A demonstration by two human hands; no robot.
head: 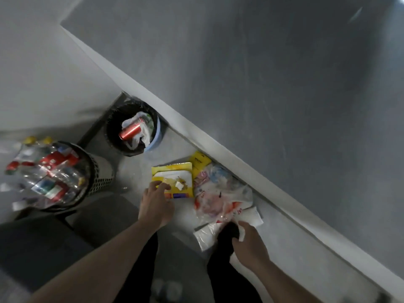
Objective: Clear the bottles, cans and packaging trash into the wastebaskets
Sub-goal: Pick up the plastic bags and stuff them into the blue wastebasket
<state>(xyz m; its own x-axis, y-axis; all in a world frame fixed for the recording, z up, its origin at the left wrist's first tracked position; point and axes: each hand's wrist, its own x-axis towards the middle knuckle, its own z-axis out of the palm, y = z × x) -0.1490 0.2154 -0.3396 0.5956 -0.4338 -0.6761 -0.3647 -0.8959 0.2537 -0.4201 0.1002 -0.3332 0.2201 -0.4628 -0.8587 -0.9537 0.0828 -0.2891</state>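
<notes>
A yellow snack package (pixel 175 178) lies on the floor by the wall base, and my left hand (pixel 156 204) grips its near left edge. Right of it sits a heap of crumpled plastic bags (pixel 218 193) with red print. My right hand (pixel 249 243) pinches white paper or plastic (pixel 205 236) at the heap's near end. A second yellow pack (pixel 200 161) lies behind the first. A black wastebasket (pixel 131 127) in the corner holds a red can and bags. A mesh wastebasket (pixel 96 176) at the left overflows with bottles and cans.
A grey wall with a pale skirting board (pixel 218 147) runs diagonally along the right. Loose bottles (pixel 32 147) spill on the floor left of the mesh basket. My dark trouser legs (pixel 229 281) fill the lower middle.
</notes>
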